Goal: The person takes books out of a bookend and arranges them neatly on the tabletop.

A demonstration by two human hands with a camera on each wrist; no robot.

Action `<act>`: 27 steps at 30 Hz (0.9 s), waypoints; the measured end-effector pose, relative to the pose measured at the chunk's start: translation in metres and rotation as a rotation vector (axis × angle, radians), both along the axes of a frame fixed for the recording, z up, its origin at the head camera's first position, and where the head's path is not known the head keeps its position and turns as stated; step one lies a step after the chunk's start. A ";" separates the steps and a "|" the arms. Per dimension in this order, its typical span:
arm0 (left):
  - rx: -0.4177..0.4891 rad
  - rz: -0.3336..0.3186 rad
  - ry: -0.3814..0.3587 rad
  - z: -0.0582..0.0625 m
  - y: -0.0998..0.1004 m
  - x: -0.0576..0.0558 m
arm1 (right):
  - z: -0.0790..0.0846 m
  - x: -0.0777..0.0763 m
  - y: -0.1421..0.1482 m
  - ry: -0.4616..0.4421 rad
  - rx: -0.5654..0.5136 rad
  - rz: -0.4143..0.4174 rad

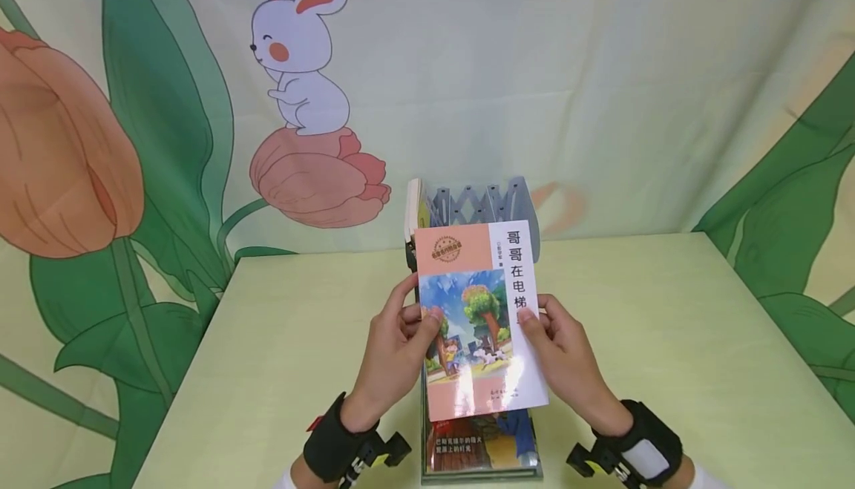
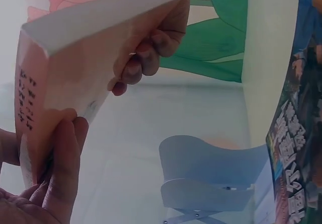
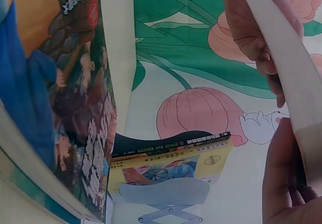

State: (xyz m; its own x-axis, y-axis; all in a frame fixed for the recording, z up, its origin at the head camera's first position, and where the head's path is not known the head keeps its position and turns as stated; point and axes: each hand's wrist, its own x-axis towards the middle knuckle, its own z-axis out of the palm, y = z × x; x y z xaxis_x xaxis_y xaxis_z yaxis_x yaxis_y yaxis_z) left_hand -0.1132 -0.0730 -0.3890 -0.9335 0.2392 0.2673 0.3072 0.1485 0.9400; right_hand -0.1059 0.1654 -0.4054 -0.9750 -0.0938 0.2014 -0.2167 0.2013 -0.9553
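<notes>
Between both hands, a paperback book [image 1: 467, 326] with a pink cover and a picture of trees is held up, front cover toward the head camera. My left hand [image 1: 397, 348] grips its left edge, thumb on the cover and fingers behind. On the right edge, my right hand [image 1: 568, 355] pinches it the same way. In the left wrist view the book's spine [image 2: 30, 98] and pale page edges [image 2: 100, 17] show. Below the held book lies a stack of books [image 1: 481, 448], its top cover dark and colourful; the held book hides part of it.
Behind the held book stands a blue-grey expanding book rack [image 1: 524, 203] with lattice sides. At its left end are a yellow book [image 3: 211, 161] and a black-spined book [image 3: 171, 147], both upright. A pale yellow-green table [image 1: 287, 340] meets a printed curtain [image 1: 467, 66] at the back.
</notes>
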 end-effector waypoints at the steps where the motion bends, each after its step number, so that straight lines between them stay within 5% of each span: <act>1: -0.004 -0.002 -0.015 -0.001 -0.001 0.000 | -0.001 0.000 0.001 -0.004 0.007 0.001; 19: -0.087 -0.016 -0.296 -0.032 -0.009 0.000 | -0.035 0.004 0.005 -0.144 0.155 0.059; 27: -0.155 -0.027 -0.304 -0.051 -0.011 -0.002 | -0.053 0.005 0.005 -0.200 0.229 0.067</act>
